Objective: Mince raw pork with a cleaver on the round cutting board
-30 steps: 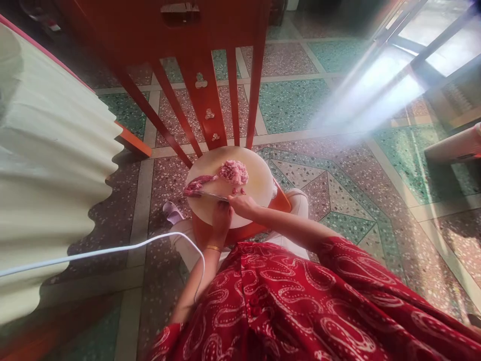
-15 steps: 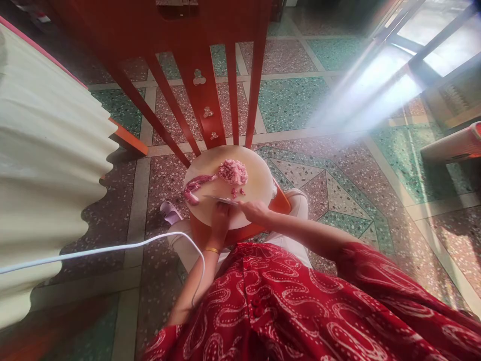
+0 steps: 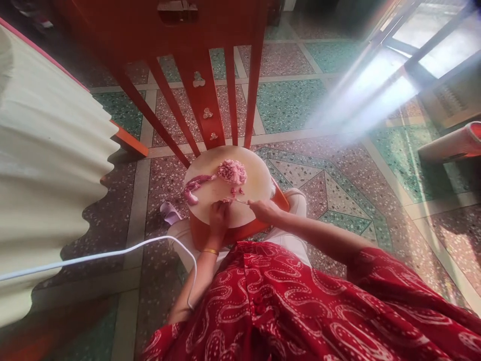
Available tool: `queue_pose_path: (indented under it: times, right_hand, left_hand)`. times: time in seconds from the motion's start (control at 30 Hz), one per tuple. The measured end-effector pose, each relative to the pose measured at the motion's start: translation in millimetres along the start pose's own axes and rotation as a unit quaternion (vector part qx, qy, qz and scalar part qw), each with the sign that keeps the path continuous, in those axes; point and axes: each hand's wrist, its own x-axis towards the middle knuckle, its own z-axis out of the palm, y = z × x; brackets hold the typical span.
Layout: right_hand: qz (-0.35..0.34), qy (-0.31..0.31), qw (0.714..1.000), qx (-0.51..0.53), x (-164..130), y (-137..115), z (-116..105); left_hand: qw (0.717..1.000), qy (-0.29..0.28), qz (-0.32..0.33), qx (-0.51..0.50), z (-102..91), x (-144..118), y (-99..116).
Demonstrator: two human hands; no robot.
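Observation:
My right hand [image 3: 265, 211] is closed round the handle of a knife [image 3: 239, 201], whose blade points left over a round pale cutting board [image 3: 248, 218]. At the near side of the board my left hand [image 3: 219, 215] is closed, fingertips pressed down close to the blade. Pinkish meat shows at those fingertips, mostly hidden by the fingers. A heap of chopped pink meat [image 3: 232, 172] lies towards the far side. To its left, a long curved strip of meat [image 3: 195, 186] reaches the board's edge. Small dark red bits [image 3: 236, 192] lie between heap and knife.
The board rests on the seat of a reddish wooden chair [image 3: 199, 100] with a slatted back, between my knees. A white cable [image 3: 112, 250] crosses from the left to my left arm. A pale curtain-like cloth [image 3: 48, 165] hangs at left; a purple slipper [image 3: 171, 212] is on the floor.
My right hand and the knife have shifted slightly right, and the blade has turned to look thinner. My left hand stays nearly in place; its fingertips now show more.

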Motion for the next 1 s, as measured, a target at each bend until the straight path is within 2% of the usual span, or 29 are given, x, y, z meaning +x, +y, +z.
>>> queue_pose_path:
  times: [0.13, 0.23, 0.4, 0.5, 0.67, 0.8, 0.9, 1.0]
  right_hand:
    - [0.007, -0.017, 1.000, 0.004, 4.8, -14.8, 1.6]
    - [-0.004, -0.019, 1.000, 0.011, 27.0, -30.2, 0.5]
    - [-0.043, 0.021, 0.999, 0.024, 64.1, -52.3, -4.2]
    - [-0.045, 0.004, 0.999, 0.018, 57.0, -42.9, -1.8]
    - [0.022, -0.015, 1.000, -0.003, 15.0, -10.2, 2.4]
    - [0.007, -0.016, 1.000, 0.009, -5.3, -8.6, 2.0]
    - [0.004, -0.018, 1.000, 0.009, 1.9, -18.4, 3.1]
    - [-0.011, -0.019, 1.000, 0.020, 28.4, -34.6, 2.0]
  left_hand:
    - [0.999, -0.032, 0.009, 0.026, 2.2, 1.2, 0.8]
    - [0.998, -0.051, 0.012, 0.031, 5.9, 2.8, -1.4]
    - [0.998, -0.053, 0.019, 0.042, 8.3, 3.4, -3.2]
    - [0.998, -0.052, 0.022, 0.028, 5.1, 2.1, -2.4]
    - [1.000, -0.023, 0.003, 0.004, -1.5, -1.2, 1.4]
    - [0.999, -0.019, -0.011, 0.028, -1.4, -3.3, 2.6]
    - [0.999, -0.035, -0.008, 0.024, 1.9, -3.8, 0.2]
    - [0.999, -0.038, -0.005, 0.010, 5.4, -2.8, -2.1]
